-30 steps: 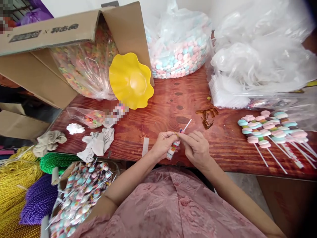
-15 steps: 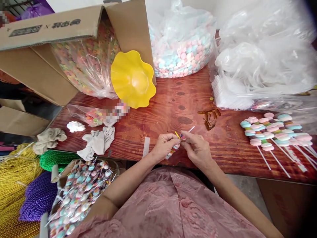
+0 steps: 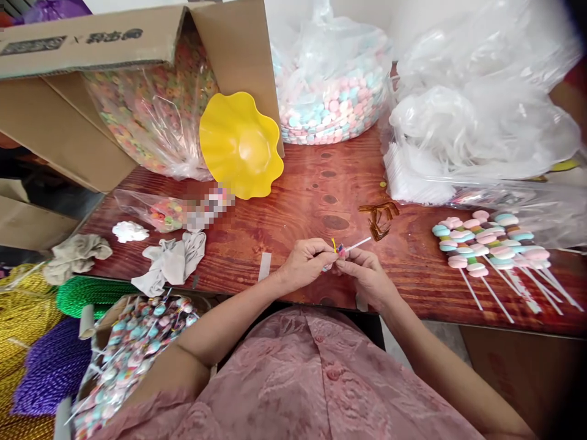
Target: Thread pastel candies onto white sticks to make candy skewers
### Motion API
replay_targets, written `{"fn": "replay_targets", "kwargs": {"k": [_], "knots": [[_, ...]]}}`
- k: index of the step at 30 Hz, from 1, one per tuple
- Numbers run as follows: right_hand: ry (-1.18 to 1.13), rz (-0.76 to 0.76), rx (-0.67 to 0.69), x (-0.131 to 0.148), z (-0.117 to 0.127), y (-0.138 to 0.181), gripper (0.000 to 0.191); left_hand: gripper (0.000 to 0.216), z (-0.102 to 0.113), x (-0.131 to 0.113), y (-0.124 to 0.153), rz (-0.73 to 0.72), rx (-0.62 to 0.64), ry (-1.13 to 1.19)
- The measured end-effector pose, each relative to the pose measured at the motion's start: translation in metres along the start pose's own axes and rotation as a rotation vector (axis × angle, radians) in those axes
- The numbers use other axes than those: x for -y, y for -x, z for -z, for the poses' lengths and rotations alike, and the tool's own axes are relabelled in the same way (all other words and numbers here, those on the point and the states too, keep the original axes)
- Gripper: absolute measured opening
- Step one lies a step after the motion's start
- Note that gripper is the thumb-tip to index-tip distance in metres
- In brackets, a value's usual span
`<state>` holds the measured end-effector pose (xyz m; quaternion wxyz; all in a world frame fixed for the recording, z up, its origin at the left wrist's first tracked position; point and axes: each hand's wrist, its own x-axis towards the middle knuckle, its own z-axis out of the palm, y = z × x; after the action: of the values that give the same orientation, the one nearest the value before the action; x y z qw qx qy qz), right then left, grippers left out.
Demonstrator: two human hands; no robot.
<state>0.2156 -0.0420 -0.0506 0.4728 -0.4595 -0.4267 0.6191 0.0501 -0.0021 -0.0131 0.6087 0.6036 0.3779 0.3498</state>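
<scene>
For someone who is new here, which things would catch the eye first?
Probably the bright yellow wavy dish, left of centre, by the cardboard box. Then the pastel sweets on sticks at the right. Front and centre, the left hand and right hand hold a small item with a white stick.

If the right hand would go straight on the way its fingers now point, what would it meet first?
Most likely the left hand: its fingertips lie just ahead of the right hand, at the lollipop. Whether the hands touch is hard to tell.
</scene>
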Motion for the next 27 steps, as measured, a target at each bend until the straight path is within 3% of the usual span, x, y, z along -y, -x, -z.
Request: {"fn": "replay_targets", "kwargs": {"k": [2,4,9,11,14,21,24,27], "knots": [[0.149,0.001,0.167,0.009,0.009,-0.002,0.032,0.019,0.004,-0.003,-0.002,0.154,0.104,0.077],[0.406,0.14,0.303,0.021,0.015,-0.001,0.028,0.018,0.008,-0.005,-0.003,0.343,0.239,0.193],[1.094,1.009,0.447,0.049,0.015,0.014,0.021,0.014,0.013,-0.003,-0.003,0.611,0.557,0.365],[1.204,1.194,0.446,0.053,0.012,0.02,0.02,0.013,0.014,-0.001,-0.006,0.646,0.663,0.359],[1.202,1.256,0.418,0.052,0.012,0.024,0.019,0.014,0.014,0.001,-0.013,0.678,0.768,0.3],[1.263,1.176,0.473,0.048,0.01,0.023,0.016,0.019,0.018,-0.003,-0.03,0.658,1.046,0.156],[1.38,1.174,0.446,0.052,0.002,0.03,0.018,0.025,0.035,-0.015,-0.046,0.652,1.179,-0.114],[1.517,1.144,0.508,0.049,-0.002,0.035,0.018,0.021,0.045,-0.052,-0.056,0.447,1.18,-0.561]]}}
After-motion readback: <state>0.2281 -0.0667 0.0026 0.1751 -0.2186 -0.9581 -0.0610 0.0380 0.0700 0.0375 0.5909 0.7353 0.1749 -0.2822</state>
